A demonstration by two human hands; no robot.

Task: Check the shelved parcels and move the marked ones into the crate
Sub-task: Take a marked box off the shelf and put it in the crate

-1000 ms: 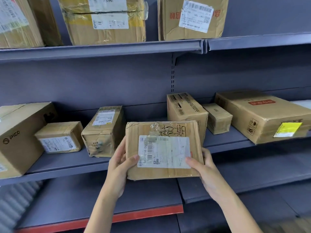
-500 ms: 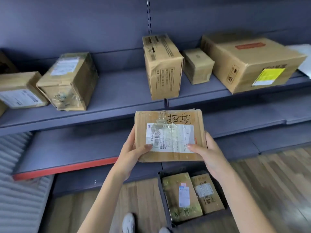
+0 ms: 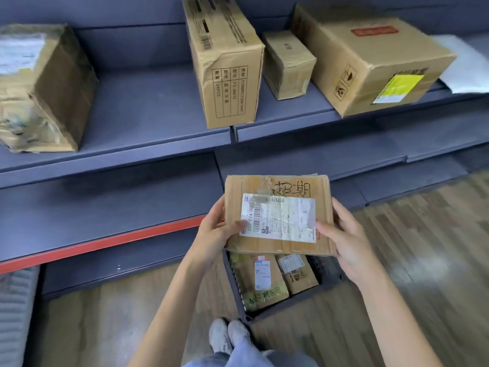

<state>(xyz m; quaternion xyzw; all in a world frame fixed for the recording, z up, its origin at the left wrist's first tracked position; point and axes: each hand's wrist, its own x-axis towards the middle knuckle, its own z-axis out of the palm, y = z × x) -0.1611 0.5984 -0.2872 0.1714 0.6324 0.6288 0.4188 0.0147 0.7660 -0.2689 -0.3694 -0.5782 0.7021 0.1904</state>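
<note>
I hold a flat cardboard parcel [image 3: 277,186] with a white shipping label and black handwriting on top. My left hand [image 3: 214,231] grips its left edge, thumb on the label. My right hand [image 3: 344,239] grips its right edge, thumb on the label's corner. The parcel hangs directly over a dark crate [image 3: 304,296] on the floor, hiding the crate's far part. Inside the crate lie a yellowish taped parcel [image 3: 258,282] and a small brown parcel [image 3: 299,274], both with handwriting.
The grey shelf [image 3: 148,112] above carries a crumpled box [image 3: 45,88] at left, an upright printed carton [image 3: 225,64], a small box [image 3: 288,64], a large box [image 3: 370,59] with a yellow label and a white mailer [image 3: 465,64]. My shoes [image 3: 227,335] stand by the crate.
The view has tilted down from the shelves to the floor. The parcel has come off the shelf level and down, now held over the crate.
</note>
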